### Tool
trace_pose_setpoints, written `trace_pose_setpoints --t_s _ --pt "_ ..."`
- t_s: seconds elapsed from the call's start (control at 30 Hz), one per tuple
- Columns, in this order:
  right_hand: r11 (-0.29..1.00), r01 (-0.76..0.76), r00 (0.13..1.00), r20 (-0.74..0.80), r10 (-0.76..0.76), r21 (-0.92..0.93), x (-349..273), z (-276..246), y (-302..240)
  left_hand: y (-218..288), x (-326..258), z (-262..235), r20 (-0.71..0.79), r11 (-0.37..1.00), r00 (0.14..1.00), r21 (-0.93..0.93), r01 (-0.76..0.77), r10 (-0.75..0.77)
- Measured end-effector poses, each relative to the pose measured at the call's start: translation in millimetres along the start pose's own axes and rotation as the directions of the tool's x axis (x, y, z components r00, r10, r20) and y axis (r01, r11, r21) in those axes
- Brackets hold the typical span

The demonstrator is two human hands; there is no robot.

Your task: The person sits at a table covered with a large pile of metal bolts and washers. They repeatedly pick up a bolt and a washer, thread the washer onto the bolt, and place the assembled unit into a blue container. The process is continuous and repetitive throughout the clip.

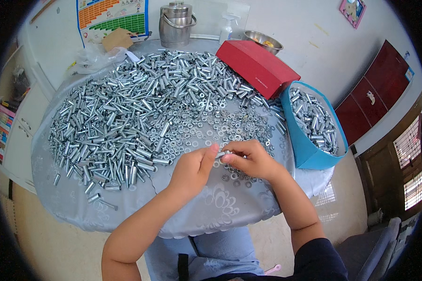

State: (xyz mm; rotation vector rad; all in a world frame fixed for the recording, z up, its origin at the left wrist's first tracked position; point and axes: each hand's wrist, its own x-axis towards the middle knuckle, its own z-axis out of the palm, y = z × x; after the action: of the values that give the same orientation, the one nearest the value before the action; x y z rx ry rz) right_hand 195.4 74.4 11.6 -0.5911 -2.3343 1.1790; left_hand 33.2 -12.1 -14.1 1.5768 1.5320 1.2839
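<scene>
Near the front middle of the table, my left hand [192, 172] is closed on one end of a silver metal bolt [222, 155]. My right hand [252, 160] pinches the other end between thumb and fingers. Much of this bolt is hidden by the fingers, so whether a nut or washer sits on it cannot be told. Just beyond both hands lies a spread of loose nuts and washers [192, 125]. A few washers [237, 178] lie under and beside my right hand. To the left is a large heap of bolts and metal sleeves [112, 122].
A blue bin [316, 159] full of metal sleeve pieces stands at the right edge. Behind it, a red box [258, 65] rests among the parts. A steel pot [176, 28], spray bottle [227, 29] and metal bowl [273, 46] stand at the back on the grey tablecloth [140, 206].
</scene>
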Motion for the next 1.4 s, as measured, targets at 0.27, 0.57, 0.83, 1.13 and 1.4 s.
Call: trace_pose_setpoints --t_s 0.27,0.57,0.83,1.13,1.4 --pt "0.869 -0.259 0.965 0.074 0.252 0.421 -2 -6 -1 2 -1 -2 -0.101 0.984 0.981 0.084 -0.155 0.163" --pt "-0.32 0.363 0.928 -0.371 0.039 0.875 -9 -71 32 -12 3 -5 -0.101 0.976 0.995 -0.216 -0.011 -0.011" --pt "0.928 0.153 0.74 -0.662 0.121 0.34 -5 -67 33 -8 4 -10 -0.104 0.959 0.994 -0.283 0.009 -0.04" --pt "0.68 -0.51 0.79 -0.6 0.127 -0.528 -6 -47 60 -1 2 -10 -0.095 0.964 0.995 -0.263 -0.029 0.004" --pt "0.509 -0.648 0.757 -0.553 0.348 -0.566 -16 -58 61 -7 2 -12 -0.098 0.983 0.994 -0.18 0.021 -0.04"
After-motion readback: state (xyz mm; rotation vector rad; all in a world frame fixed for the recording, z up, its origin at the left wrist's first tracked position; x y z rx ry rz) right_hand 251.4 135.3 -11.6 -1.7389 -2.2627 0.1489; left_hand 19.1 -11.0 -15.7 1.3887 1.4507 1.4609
